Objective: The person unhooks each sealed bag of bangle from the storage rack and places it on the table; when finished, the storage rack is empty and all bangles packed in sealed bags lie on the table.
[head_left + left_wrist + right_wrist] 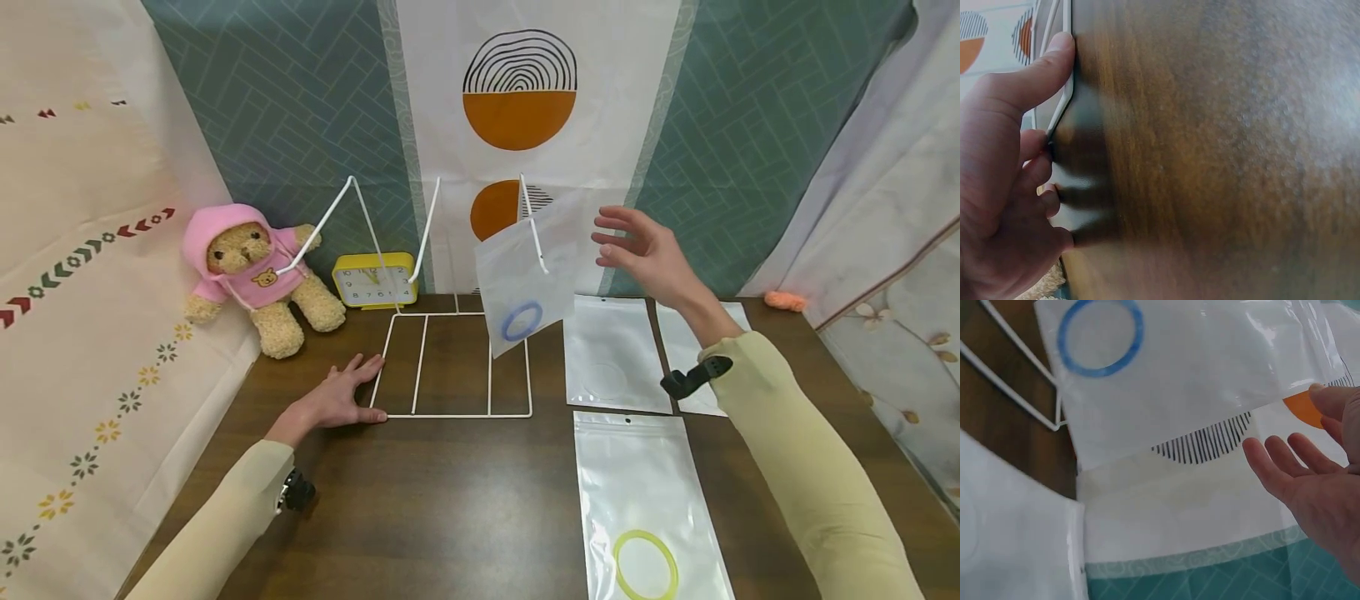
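Observation:
A clear plastic zip bag (558, 275) with a blue ring (521, 322) inside hangs tilted from the right prong of a white wire rack (454, 416). To the right of the bag, my right hand (637, 250) is raised with loosely bent fingers and holds nothing. In the right wrist view, its thumb (1335, 400) overlaps the bag's edge. My left hand (343, 396) rests on the table at the rack's front left corner. Its thumb (1054, 59) touches the front wire, and its fingers (1035, 169) spread along the left side.
Right of the rack lie zip bags: one with a yellow ring (645, 565), one white bag (611, 354) behind it, another (690, 358) beside that. A teddy bear (255, 275) in pink and a yellow clock (375, 281) are at the back left. An orange item (785, 301) sits far right.

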{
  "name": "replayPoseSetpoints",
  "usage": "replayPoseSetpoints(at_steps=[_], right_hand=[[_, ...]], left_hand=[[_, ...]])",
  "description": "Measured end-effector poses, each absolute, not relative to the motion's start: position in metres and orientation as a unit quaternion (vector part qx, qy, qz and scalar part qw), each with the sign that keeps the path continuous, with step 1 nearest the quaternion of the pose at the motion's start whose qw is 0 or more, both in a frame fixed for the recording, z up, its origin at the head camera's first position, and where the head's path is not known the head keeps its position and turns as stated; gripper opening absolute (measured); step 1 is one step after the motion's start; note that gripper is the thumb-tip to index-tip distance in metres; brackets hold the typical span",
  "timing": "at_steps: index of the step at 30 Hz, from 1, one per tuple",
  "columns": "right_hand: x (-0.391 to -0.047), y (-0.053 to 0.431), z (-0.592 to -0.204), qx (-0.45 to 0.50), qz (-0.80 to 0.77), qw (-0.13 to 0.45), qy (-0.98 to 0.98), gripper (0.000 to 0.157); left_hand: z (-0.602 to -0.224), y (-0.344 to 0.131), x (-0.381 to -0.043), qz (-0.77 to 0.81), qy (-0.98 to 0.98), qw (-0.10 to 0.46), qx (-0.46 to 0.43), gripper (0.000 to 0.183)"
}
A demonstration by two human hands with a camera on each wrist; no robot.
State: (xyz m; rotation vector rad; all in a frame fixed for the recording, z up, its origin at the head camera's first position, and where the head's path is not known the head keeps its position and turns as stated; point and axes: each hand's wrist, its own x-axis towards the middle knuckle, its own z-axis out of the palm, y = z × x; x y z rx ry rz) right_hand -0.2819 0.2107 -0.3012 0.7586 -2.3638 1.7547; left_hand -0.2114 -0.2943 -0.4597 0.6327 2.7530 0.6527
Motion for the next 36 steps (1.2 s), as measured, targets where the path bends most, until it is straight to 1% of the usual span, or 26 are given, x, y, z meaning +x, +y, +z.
replayPoseSetpoints(at_steps=[8, 15, 22, 30, 36], right_hand=[[-0.302, 0.194, -0.285, 0.252, 0.622, 0.011, -0.741, 0.055], [-0.307, 0.192, -0.283, 0.247, 0.646, -0.016, -0.722, 0.055], [-0.305, 0.19, -0.281, 0.246, 0.623, -0.013, -0.743, 0.051], [-0.304, 0.186, -0.278, 0.259, 0.612, -0.008, -0.747, 0.045], [-0.301, 0.184, -0.27, 0.259, 0.607, -0.02, -0.751, 0.044]], left_hand=[[-0.464, -0.295, -0.21, 0.22, 0.943, 0.118, 0.219, 0.103], [-0.462, -0.295, -0.211, 0.224, 0.942, 0.123, 0.216, 0.103], [-0.46, -0.294, -0.212, 0.221, 0.943, 0.128, 0.213, 0.104], [-0.461, -0.294, -0.211, 0.217, 0.944, 0.117, 0.22, 0.102], [-0.462, -0.295, -0.212, 0.22, 0.943, 0.118, 0.219, 0.102]])
